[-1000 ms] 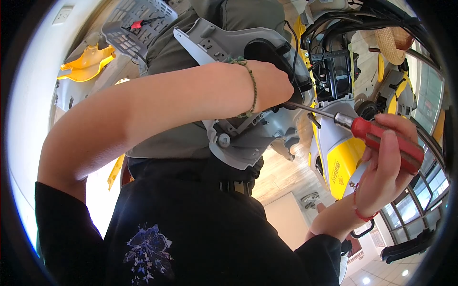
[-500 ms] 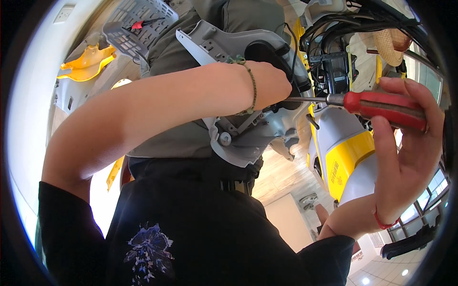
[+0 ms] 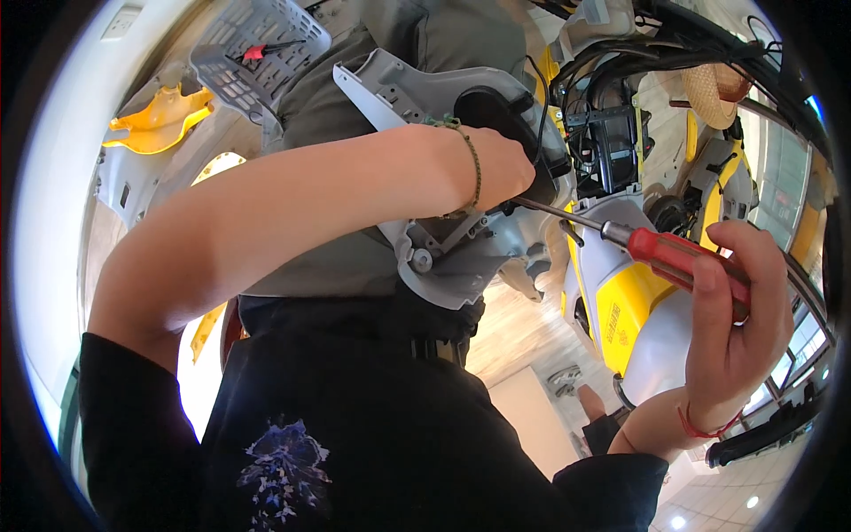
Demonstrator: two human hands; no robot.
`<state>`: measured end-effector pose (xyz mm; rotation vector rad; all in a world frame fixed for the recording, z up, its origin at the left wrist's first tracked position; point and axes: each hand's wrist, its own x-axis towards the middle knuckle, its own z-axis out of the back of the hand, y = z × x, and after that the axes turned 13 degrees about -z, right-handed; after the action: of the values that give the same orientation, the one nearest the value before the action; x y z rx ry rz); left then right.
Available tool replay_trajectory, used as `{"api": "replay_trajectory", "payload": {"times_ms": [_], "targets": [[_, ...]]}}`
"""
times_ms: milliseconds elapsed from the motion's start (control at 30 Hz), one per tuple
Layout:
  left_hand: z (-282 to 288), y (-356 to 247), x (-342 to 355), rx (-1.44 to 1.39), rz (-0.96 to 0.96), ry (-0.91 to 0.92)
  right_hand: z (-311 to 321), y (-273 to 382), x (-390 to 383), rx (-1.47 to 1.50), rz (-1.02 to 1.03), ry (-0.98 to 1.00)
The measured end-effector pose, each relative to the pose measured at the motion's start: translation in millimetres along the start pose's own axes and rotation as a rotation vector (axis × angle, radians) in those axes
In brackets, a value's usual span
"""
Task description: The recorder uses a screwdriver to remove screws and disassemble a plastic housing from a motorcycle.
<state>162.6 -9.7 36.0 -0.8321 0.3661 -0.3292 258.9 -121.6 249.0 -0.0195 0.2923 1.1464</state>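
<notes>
My right hand (image 3: 736,324) is wrapped around the handle of a screwdriver (image 3: 683,262) with a red handle and long steel shaft. The shaft slopes up to the left, and its tip disappears at my left hand (image 3: 505,168). That hand is curled over a black part (image 3: 487,102) on a grey plastic panel (image 3: 417,84); the fingertips and whatever they grip are hidden. The panel rests across my lap, with brackets and a round silver fastener (image 3: 421,261) at its lower end.
Close on the right stands a yellow and white vehicle (image 3: 620,310) with exposed black cables (image 3: 612,80). A grey plastic basket (image 3: 257,58) holding a red-and-black tool is at the upper left, near a yellow panel (image 3: 164,120). A straw hat (image 3: 709,93) lies at the upper right.
My right hand and the screwdriver handle have moved down and left, so the shaft now slants instead of lying nearly level. My left hand stays almost in place at the panel.
</notes>
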Motion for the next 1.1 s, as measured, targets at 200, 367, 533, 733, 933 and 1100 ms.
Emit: {"api": "replay_trajectory", "payload": {"times_ms": [200, 367, 533, 733, 933, 1100], "targets": [[0.5, -8.3, -5.3, 0.015, 0.006, -0.091, 2.1, 18.2, -2.8, -0.014, 0.128, -0.092], [-3.0, -8.3, 0.4, 0.080, -0.014, -0.035, 6.8, 26.8, -15.6, -0.135, 0.031, 0.022], [-5.4, -2.5, -7.7, 0.008, -0.011, -0.048, 3.4, 30.7, -5.3, 0.048, -0.034, -0.004], [3.4, -9.7, -9.7, 0.017, -0.022, -0.053, 16.6, 15.8, -18.0, -0.065, 0.244, 0.033], [-6.5, -3.3, -5.3, 0.021, -0.019, -0.077, 11.0, 15.3, -14.1, -0.135, 0.157, -0.038], [-2.4, -5.4, -5.5, 0.024, -0.014, -0.049, 14.3, 12.8, -24.2, -0.068, 0.240, -0.007]]}}
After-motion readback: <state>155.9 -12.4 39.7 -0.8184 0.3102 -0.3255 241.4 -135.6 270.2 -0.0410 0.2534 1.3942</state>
